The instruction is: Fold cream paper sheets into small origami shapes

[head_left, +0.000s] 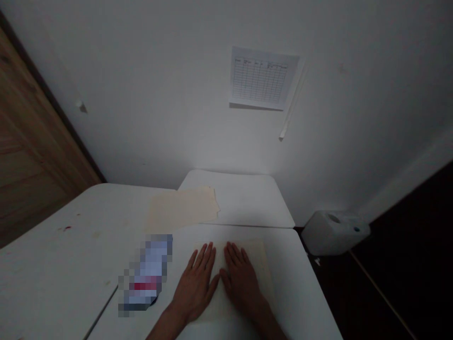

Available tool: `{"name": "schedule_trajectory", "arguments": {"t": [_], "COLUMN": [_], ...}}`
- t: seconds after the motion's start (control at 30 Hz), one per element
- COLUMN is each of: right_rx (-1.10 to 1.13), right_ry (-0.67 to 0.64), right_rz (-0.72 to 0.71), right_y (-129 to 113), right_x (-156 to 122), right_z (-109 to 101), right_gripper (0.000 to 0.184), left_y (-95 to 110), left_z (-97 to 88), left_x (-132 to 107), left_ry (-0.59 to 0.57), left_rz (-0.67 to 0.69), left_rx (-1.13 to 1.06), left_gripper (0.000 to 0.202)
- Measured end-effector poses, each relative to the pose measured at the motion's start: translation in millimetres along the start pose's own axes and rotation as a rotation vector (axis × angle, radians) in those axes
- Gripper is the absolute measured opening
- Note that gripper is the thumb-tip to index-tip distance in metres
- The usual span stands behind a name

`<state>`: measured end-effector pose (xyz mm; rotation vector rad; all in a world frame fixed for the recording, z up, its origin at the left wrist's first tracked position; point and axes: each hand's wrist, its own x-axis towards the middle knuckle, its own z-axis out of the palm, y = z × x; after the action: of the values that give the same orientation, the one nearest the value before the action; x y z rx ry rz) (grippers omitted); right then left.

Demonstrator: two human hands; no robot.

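Observation:
My left hand [198, 284] lies flat, palm down, on a thin cream-coloured sheet [262, 257] spread on the white table. Beside it my right hand [242, 282] rests flat on the same sheet, fingers stretched forward. The thumbs point toward each other and almost meet. Much of the sheet is hidden under my hands and forearms. To the left of my left hand lies a long item [150, 269], bluish with a red band; it is blurred out, so I cannot tell its kind. Farther back are more cream sheets [184, 208], overlapping across the table joints.
White tables [244, 198] stand pushed together against a pale wall. A printed chart [260, 80] is fixed to the wall. On the floor at right sits a whitish plastic container [327, 236]. A wooden door [31, 156] is at the left. Reddish stains mark the left table.

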<state>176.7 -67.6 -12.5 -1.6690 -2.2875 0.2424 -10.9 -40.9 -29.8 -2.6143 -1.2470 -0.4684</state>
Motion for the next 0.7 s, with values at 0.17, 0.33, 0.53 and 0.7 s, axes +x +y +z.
{"name": "schedule_trajectory", "arguments": {"t": [0.17, 0.33, 0.53, 0.7], "right_rx": [-0.021, -0.072, -0.114, -0.117], "right_ry": [0.014, 0.001, 0.033, 0.031], "right_rz": [0.046, 0.097, 0.142, 0.136], "right_y": [15, 38, 55, 55], "right_x": [-8, -18, -26, -27], "right_z": [-4, -8, -13, -13], "right_gripper": [0.057, 0.059, 0.062, 0.061], "left_y": [1, 1, -1, -10], "left_z": [-2.3, -6.0, -6.5, -6.9], "left_x": [0, 1, 2, -8], "left_ry": [-0.009, -0.003, -0.024, -0.031], "left_rz": [-0.01, -0.011, -0.028, -0.054], "left_rx": [-0.001, -0.007, -0.017, -0.013], "left_gripper": [0.066, 0.067, 0.068, 0.069]}}
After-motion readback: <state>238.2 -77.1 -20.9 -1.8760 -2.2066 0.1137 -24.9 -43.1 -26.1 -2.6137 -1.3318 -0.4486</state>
